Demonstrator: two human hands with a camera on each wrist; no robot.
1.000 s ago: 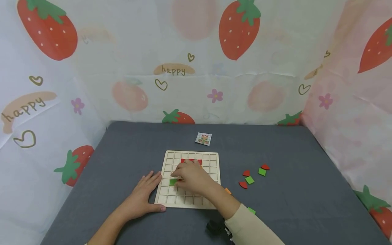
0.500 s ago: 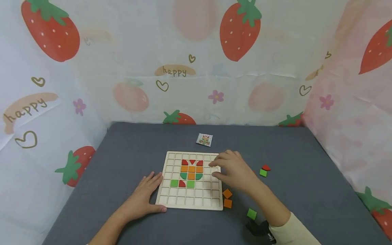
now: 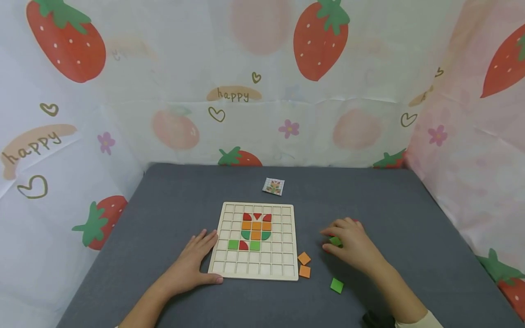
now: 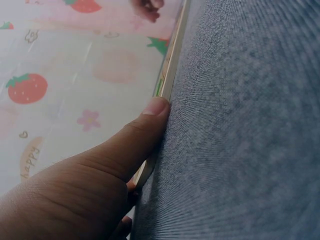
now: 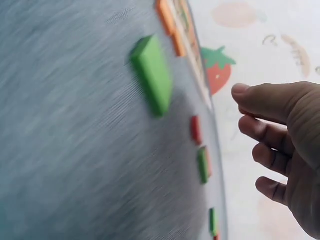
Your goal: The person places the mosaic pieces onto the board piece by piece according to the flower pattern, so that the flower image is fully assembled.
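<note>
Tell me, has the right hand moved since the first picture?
Yes. In the head view, the right hand was over the board and is now off it, to the person's right, near a green square.

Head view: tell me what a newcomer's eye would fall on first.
Likely the big red strawberries printed on the pale backdrop behind the dark table. Next, the wooden grid board with its colorful tiles, the left hand at its left side. The right hand is near loose tiles right of the board.
</note>
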